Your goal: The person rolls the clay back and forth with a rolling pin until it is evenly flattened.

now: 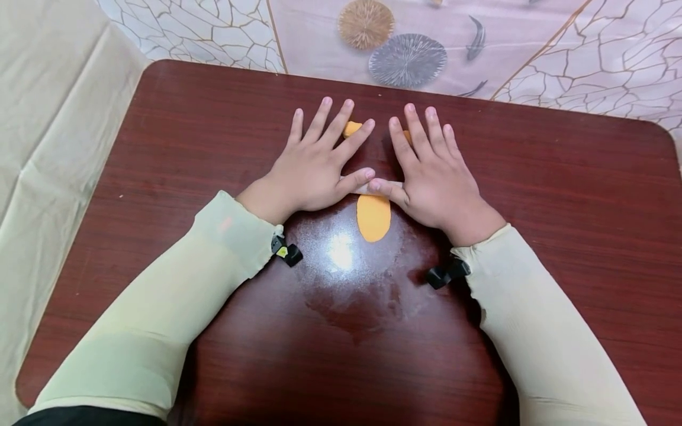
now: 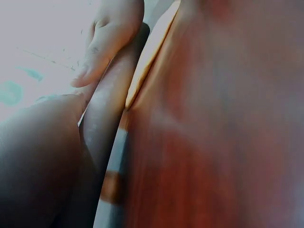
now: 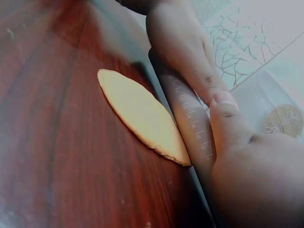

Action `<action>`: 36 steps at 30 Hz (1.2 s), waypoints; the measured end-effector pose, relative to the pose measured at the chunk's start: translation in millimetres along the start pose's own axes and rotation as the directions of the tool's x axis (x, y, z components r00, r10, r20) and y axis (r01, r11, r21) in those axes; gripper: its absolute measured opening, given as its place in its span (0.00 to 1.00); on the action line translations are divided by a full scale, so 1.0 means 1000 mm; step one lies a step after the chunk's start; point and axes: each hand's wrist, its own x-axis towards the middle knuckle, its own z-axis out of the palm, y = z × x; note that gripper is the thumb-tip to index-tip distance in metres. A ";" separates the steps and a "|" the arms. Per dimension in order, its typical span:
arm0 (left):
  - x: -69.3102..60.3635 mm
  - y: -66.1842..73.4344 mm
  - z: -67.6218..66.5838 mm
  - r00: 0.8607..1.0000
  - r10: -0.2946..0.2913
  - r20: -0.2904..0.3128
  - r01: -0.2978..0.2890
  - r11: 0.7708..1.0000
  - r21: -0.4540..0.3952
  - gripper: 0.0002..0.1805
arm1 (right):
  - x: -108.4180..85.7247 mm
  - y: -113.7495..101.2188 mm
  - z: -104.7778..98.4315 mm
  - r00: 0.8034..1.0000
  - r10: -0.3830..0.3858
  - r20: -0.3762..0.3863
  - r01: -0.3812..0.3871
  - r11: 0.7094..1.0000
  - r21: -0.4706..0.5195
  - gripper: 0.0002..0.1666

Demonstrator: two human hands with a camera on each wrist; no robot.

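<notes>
A pale rolling pin (image 1: 363,190) with measuring marks, plain in the right wrist view, lies crosswise under both hands. My left hand (image 1: 314,168) rests on it with palm down and fingers spread. Likewise, my right hand (image 1: 437,180) lies flat over its other side. The thumbs meet above the middle of the pin. From the pin's near side sticks out a flattened oval of orange modelling dough (image 1: 373,219), its far end hidden by the pin. The right wrist view shows the dough's (image 3: 140,118) thin edge against the pin (image 3: 190,114).
An orange lump (image 1: 351,129) lies beyond the left index finger. Another orange bit (image 1: 407,136) shows between the right fingers, mostly hidden. The dark red wooden table (image 1: 240,355) has smeared patches near the dough. A patterned wall (image 1: 319,35) stands behind the far edge.
</notes>
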 end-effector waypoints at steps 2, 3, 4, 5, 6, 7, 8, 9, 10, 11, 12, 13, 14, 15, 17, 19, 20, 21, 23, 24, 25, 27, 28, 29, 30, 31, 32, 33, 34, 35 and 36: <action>0.003 -0.001 -0.001 1.000 -0.009 0.006 0.009 1.000 -0.005 0.45 | 0.003 0.001 -0.001 1.000 0.002 0.010 -0.002 1.000 -0.001 0.62; 0.004 -0.002 -0.002 1.000 -0.012 0.009 0.012 1.000 -0.012 0.44 | 0.005 0.002 -0.002 1.000 0.005 0.015 -0.005 1.000 -0.003 0.61; 0.005 -0.002 -0.002 1.000 -0.014 0.008 0.014 1.000 -0.019 0.44 | 0.007 0.002 -0.003 1.000 0.007 0.019 -0.007 1.000 -0.003 0.61; 0.006 -0.003 -0.002 1.000 -0.015 0.008 0.015 0.999 -0.028 0.44 | 0.008 0.003 -0.003 1.000 0.010 0.024 -0.010 1.000 -0.004 0.60; 0.007 -0.004 -0.002 1.000 -0.015 0.005 0.015 0.999 -0.038 0.44 | 0.010 0.004 -0.004 0.999 0.015 0.029 -0.015 1.000 -0.002 0.60; 0.008 -0.004 -0.002 1.000 -0.011 -0.002 0.011 0.999 -0.050 0.44 | 0.011 0.005 -0.005 0.999 0.021 0.035 -0.021 1.000 0.001 0.60; 0.009 -0.005 -0.001 1.000 -0.004 -0.015 0.004 0.998 -0.064 0.43 | 0.012 0.006 -0.006 0.999 0.026 0.040 -0.027 1.000 0.005 0.60; 0.010 -0.007 -0.001 0.999 0.003 -0.033 -0.006 0.997 -0.075 0.43 | 0.012 0.006 -0.007 0.998 0.033 0.045 -0.034 0.999 0.012 0.60; 0.010 -0.008 0.000 0.998 0.016 -0.060 -0.021 0.996 -0.084 0.43 | 0.013 0.007 -0.007 0.998 0.040 0.047 -0.041 0.999 0.018 0.60; 0.011 -0.009 0.001 0.995 0.032 -0.094 -0.041 0.995 -0.091 0.42 | 0.014 0.007 -0.008 0.998 0.046 0.047 -0.048 0.999 0.021 0.60; 0.011 -0.010 0.001 0.989 0.056 -0.138 -0.069 0.993 -0.098 0.41 | 0.015 0.008 -0.009 0.997 0.054 0.047 -0.055 0.998 0.025 0.61; 0.011 -0.011 0.002 0.978 0.087 -0.187 -0.107 0.989 -0.101 0.39 | 0.016 0.008 -0.009 0.997 0.059 0.044 -0.060 0.998 0.026 0.61; 0.011 -0.012 0.002 0.963 0.125 -0.238 -0.153 0.983 -0.100 0.37 | 0.016 0.008 -0.010 0.997 0.063 0.040 -0.064 0.998 0.026 0.61; 0.011 -0.013 0.002 0.942 0.169 -0.289 -0.204 0.974 -0.095 0.33 | 0.017 0.008 -0.010 0.997 0.066 0.034 -0.067 0.997 0.026 0.60; 0.011 -0.013 0.001 0.890 0.273 -0.366 -0.325 0.941 -0.089 0.24 | 0.018 0.008 -0.010 0.997 0.071 0.018 -0.071 0.997 0.023 0.58; 0.010 -0.012 0.001 0.841 0.368 -0.397 -0.432 0.898 -0.083 0.15 | 0.019 0.007 -0.010 0.997 0.071 0.004 -0.071 0.997 0.021 0.55; 0.009 -0.011 0.000 0.826 0.405 -0.393 -0.470 0.879 -0.081 0.11 | 0.020 0.006 -0.010 0.998 0.070 -0.008 -0.069 0.997 0.017 0.54; 0.008 -0.010 0.000 0.816 0.435 -0.380 -0.497 0.864 -0.079 0.09 | 0.020 0.006 -0.010 0.998 0.066 -0.020 -0.066 0.998 0.014 0.52; 0.006 -0.008 -0.001 0.812 0.472 -0.343 -0.524 0.849 -0.072 0.06 | 0.021 0.004 -0.009 0.997 0.058 -0.041 -0.058 0.998 0.003 0.50; 0.006 -0.007 -0.001 0.817 0.477 -0.326 -0.522 0.851 -0.064 0.06 | 0.021 0.003 -0.009 0.997 0.052 -0.053 -0.052 0.999 -0.002 0.49; 0.005 -0.006 -0.001 0.822 0.477 -0.310 -0.517 0.854 -0.057 0.06 | 0.021 0.002 -0.009 0.997 0.039 -0.070 -0.040 0.999 -0.005 0.48; 0.005 -0.005 -0.001 0.831 0.473 -0.292 -0.506 0.861 -0.044 0.07 | 0.019 0.000 -0.010 0.994 0.009 -0.107 -0.010 1.000 -0.007 0.45; 0.004 -0.005 -0.001 0.835 0.469 -0.288 -0.500 0.865 -0.043 0.08 | 0.017 -0.002 -0.011 0.991 -0.009 -0.132 0.009 1.000 -0.004 0.43; 0.004 -0.005 -0.002 0.839 0.464 -0.285 -0.495 0.868 -0.043 0.09 | 0.015 -0.003 -0.012 0.987 -0.030 -0.159 0.030 1.000 0.000 0.40; 0.004 -0.005 -0.001 0.841 0.461 -0.285 -0.491 0.870 -0.042 0.10 | 0.012 -0.005 -0.013 0.979 -0.056 -0.196 0.059 0.998 0.006 0.38; 0.004 -0.006 -0.001 0.841 0.460 -0.285 -0.490 0.871 -0.041 0.11 | 0.007 -0.007 -0.014 0.968 -0.088 -0.234 0.094 0.996 0.012 0.35; 0.005 -0.006 -0.001 0.841 0.461 -0.285 -0.490 0.871 -0.039 0.12 | 0.002 -0.009 -0.014 0.954 -0.127 -0.273 0.137 0.990 0.017 0.31; 0.005 -0.006 -0.001 0.840 0.462 -0.285 -0.491 0.871 -0.035 0.12 | -0.003 -0.011 -0.014 0.936 -0.167 -0.311 0.184 0.983 0.024 0.27; 0.005 -0.007 -0.001 0.839 0.464 -0.286 -0.491 0.871 -0.028 0.13 | -0.009 -0.013 -0.014 0.917 -0.206 -0.342 0.228 0.973 0.026 0.24; 0.005 -0.007 -0.001 0.838 0.464 -0.286 -0.490 0.871 -0.024 0.13 | -0.016 -0.015 -0.013 0.897 -0.246 -0.367 0.274 0.961 0.026 0.21; 0.005 -0.007 -0.001 0.838 0.465 -0.287 -0.490 0.872 -0.019 0.14 | -0.023 -0.018 -0.011 0.876 -0.286 -0.389 0.321 0.947 0.026 0.18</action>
